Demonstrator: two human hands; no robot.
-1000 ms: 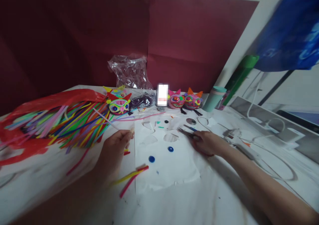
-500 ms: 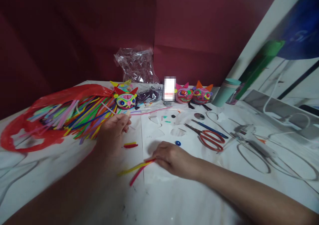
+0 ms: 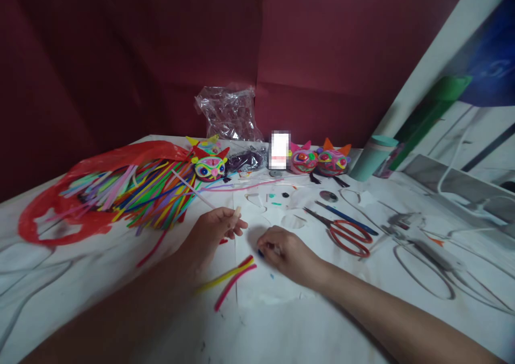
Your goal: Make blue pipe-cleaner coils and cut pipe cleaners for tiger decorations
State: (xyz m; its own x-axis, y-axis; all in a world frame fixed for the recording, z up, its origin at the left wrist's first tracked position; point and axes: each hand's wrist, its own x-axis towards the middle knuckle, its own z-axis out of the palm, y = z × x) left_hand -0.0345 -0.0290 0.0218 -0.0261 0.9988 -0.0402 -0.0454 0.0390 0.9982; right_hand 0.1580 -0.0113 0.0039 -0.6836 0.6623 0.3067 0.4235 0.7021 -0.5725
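Note:
My left hand (image 3: pixel 217 230) hovers over the left edge of a white sheet, thumb and forefinger pinched at a small pale thing I cannot make out. To its right, my right hand (image 3: pixel 287 254) is closed on a small blue coil (image 3: pixel 260 254), mostly hidden by the fingers. Yellow and pink fuzzy stems (image 3: pixel 235 278) lie crossed below the hands. A bit of red shows under my left hand. Beyond it, a pale stem (image 3: pixel 193 188) reaches toward a pile of coloured stems (image 3: pixel 148 192) on red plastic.
Decorated heads with pointed ears (image 3: pixel 210 165) (image 3: pixel 302 160) (image 3: pixel 332 160) stand at the back, with clear plastic (image 3: pixel 229 111) behind. Right of the sheet lie orange-handled scissors (image 3: pixel 350 238), a blue tool (image 3: pixel 348 218) and a corded glue gun (image 3: pixel 426 240). A green cup (image 3: pixel 372 157) stands behind.
My right hand has let go of the yellow and pink stems and taken the blue coil from the sheet. My left hand has moved right and nearer. The view has shifted slightly.

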